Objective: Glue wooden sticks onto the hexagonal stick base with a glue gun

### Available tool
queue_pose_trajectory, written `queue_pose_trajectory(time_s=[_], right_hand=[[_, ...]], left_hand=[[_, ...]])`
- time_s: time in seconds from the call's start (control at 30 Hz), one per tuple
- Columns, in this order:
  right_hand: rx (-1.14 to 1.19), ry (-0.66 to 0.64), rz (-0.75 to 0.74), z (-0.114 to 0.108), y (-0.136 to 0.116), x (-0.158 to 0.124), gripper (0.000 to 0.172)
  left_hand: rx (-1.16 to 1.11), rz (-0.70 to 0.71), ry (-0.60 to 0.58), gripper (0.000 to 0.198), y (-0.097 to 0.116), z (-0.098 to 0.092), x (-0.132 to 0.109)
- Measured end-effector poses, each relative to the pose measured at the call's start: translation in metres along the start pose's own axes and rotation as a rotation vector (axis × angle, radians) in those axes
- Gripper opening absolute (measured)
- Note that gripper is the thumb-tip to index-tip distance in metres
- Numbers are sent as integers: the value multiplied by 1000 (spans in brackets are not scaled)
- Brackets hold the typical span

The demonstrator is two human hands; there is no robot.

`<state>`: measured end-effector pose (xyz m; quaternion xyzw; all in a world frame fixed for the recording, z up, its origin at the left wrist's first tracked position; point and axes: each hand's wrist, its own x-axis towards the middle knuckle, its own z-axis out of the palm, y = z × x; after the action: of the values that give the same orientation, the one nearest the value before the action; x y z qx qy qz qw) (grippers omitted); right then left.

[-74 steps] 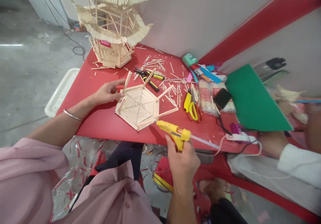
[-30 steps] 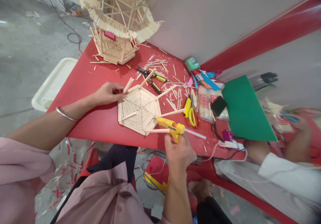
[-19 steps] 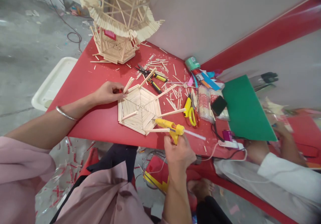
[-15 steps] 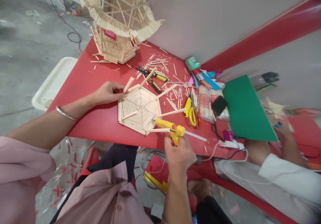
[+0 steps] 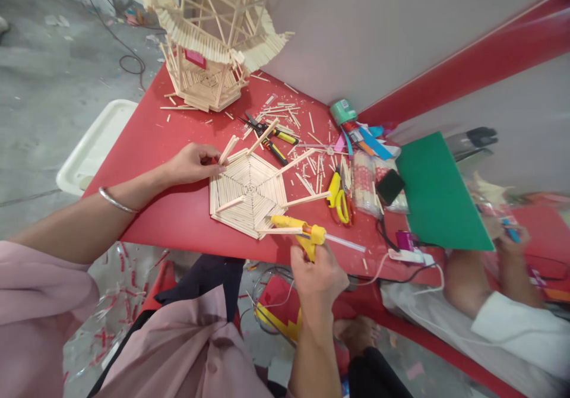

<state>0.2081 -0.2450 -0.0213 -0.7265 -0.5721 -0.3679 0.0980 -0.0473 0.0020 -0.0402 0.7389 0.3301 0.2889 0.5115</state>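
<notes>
Glue gun [image 5: 312, 233] in right hand [image 5: 318, 272]

A craft workshop is being used, a glue gun [image 5: 312, 239] is being held, a red tabletop [image 5: 151, 160] is being shared by scissors [image 5: 332, 190] and stick offcuts [image 5: 276, 111]

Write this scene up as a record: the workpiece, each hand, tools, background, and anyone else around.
Workpiece: many-sided stick base with posts
Left hand: at a stick post, grip unclear
Right hand: holding a yellow glue gun, pointed toward the base
Tools: black-and-yellow cutters, yellow-handled scissors
Background: tiered stick model
Others: co-worker's hand holding a blue item
</notes>
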Motion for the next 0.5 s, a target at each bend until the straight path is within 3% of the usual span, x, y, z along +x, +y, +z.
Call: queue_pose_trajectory(time_s=[0.3, 0.5], right_hand=[[49, 2, -12, -2, 0, 0, 11], [17, -81, 49, 2, 2, -7, 14]], left_hand=[[-22, -3, 6, 28, 3, 0, -1], [-34, -14, 10, 27, 1, 1, 0]])
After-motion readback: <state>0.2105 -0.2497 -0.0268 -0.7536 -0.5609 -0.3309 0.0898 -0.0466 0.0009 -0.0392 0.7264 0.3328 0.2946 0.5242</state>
